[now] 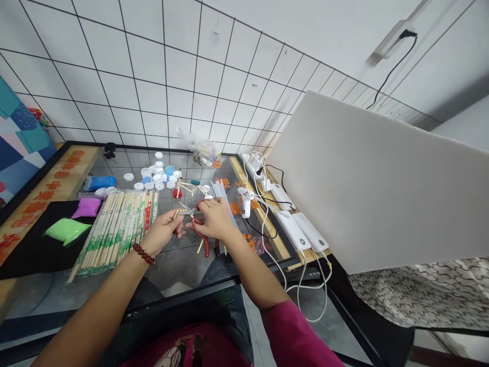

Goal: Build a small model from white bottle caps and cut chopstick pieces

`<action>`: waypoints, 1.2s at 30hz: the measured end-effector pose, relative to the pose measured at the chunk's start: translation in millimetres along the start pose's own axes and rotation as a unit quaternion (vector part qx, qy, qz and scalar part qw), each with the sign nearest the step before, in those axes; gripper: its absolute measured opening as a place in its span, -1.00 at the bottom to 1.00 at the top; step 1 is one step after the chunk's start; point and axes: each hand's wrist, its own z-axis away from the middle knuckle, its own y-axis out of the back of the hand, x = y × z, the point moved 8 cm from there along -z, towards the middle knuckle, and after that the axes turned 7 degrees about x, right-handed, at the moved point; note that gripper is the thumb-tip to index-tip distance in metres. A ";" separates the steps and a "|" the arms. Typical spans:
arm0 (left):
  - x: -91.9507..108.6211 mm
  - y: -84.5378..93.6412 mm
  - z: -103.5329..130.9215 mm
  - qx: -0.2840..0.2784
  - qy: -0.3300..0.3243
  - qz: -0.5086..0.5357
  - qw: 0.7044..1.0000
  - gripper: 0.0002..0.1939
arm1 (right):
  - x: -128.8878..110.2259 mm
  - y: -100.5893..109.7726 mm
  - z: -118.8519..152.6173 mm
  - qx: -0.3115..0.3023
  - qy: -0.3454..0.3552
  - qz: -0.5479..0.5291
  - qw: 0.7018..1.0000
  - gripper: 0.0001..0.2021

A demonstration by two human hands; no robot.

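Note:
Over the glass table, my left hand (165, 232) pinches a short wooden stick (178, 213), with a beaded bracelet on the wrist. My right hand (214, 219) is wrapped round the red handles of scissors (187, 209), whose blades are apart and point left at the stick. A pair of red-handled pliers or cutters (205, 243) seems to lie just below my right hand; its upper part is hidden. Short sticks (187, 187) and a red cap (177, 193) are beyond my hands.
Packed chopsticks (114, 229) lie left, beside green clay (68, 231) and purple clay (86, 207). White and blue caps (158, 177) are behind. A glue gun (246, 200), glue sticks (222, 196), cables and white power units (292, 229) are on the right, near a large white board (374, 183).

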 end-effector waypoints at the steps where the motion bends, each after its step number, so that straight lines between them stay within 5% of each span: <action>1: -0.2 -0.2 0.2 -0.002 0.001 -0.005 1.000 -0.65 | -0.7 -0.2 0.0 -0.002 0.004 0.000 1.000 -0.59; 22: -9.4 -5.7 1.8 -0.030 0.032 0.042 0.998 -0.77 | 1.0 -5.1 1.2 -0.041 0.007 0.049 0.998 -0.72; 36: -10.6 -8.0 3.9 -0.064 0.069 0.069 0.993 -0.60 | 7.6 -10.3 -0.2 -0.049 0.026 0.053 0.997 -0.84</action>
